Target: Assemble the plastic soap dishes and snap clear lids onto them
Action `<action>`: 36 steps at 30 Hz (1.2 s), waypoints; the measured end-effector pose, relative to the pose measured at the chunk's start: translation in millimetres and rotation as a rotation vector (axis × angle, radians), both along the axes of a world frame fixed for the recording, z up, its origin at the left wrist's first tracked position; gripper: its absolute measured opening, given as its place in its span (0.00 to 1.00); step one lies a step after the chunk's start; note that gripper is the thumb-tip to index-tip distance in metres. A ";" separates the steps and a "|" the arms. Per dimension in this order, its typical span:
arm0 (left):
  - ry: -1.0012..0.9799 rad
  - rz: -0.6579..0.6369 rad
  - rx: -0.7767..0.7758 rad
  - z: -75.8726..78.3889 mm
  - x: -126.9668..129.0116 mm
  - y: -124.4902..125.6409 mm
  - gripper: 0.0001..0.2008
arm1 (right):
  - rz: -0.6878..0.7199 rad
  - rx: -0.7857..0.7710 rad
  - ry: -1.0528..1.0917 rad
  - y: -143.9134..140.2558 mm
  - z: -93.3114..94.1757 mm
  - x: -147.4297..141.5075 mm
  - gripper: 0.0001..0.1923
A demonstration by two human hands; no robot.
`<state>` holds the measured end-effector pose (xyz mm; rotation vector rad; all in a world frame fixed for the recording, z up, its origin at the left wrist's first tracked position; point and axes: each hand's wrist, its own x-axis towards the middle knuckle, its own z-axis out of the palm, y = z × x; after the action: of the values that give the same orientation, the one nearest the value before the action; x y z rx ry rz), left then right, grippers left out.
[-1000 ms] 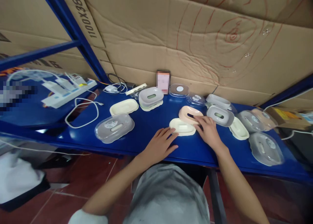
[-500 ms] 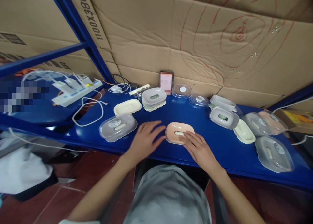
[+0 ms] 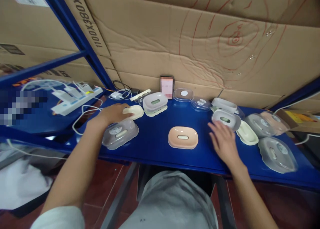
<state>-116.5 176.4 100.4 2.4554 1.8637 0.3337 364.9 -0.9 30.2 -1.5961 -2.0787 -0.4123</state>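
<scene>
My left hand (image 3: 112,115) is at the left end of a cream oval dish (image 3: 136,112), thumb and fingers closed round its edge. A soap dish with a clear cover (image 3: 122,134) lies just below that hand. My right hand (image 3: 224,143) is open, its fingers reaching the near edge of a grey soap dish (image 3: 228,118) with a green slot; whether they touch it I cannot tell. Between the hands a peach soap dish (image 3: 175,140) with a pale slot lies flat, untouched. Another cream dish (image 3: 247,133) is right of the grey one.
Stacked grey and cream dishes (image 3: 155,100) stand at the back, beside a phone-like screen (image 3: 166,87) and clear lids (image 3: 183,94). Several covered dishes (image 3: 278,154) lie at the right. A power strip (image 3: 75,102) with white cables is at the left. Cardboard (image 3: 140,48) walls the back.
My left hand has moved left and back to the cream dish and taken hold of it. My right hand has left the peach soap dish and moved right to the grey one.
</scene>
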 end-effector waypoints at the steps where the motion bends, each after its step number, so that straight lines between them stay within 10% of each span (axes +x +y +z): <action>1: 0.071 0.035 0.009 -0.8 9.8 -14.6 0.20 | -0.106 0.030 -0.003 4.5 1.1 17.9 0.25; 4: 0.018 -0.199 0.078 -12.6 52.9 -69.9 0.20 | -0.250 0.021 -0.042 15.1 -2.8 60.1 0.28; 10: -0.143 -0.620 0.101 -69.2 135.1 -139.9 0.23 | 0.007 -0.168 -0.100 19.8 -10.0 47.9 0.20; 15: -0.219 -0.581 0.112 -87.1 140.6 -141.1 0.14 | 0.194 -0.222 0.002 52.4 15.5 19.1 0.21; 24: -0.411 -0.523 0.076 -88.9 130.1 -151.0 0.14 | 0.039 -0.276 0.059 182.3 16.4 34.7 0.32; 36: -0.568 -0.459 -0.157 -88.7 124.7 -148.5 0.22 | 0.100 -0.189 0.117 142.7 25.1 14.9 0.34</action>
<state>8.3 27.9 11.7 2.2639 1.0360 0.7250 379.8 141.8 55.3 -1.5712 -2.1488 -0.0870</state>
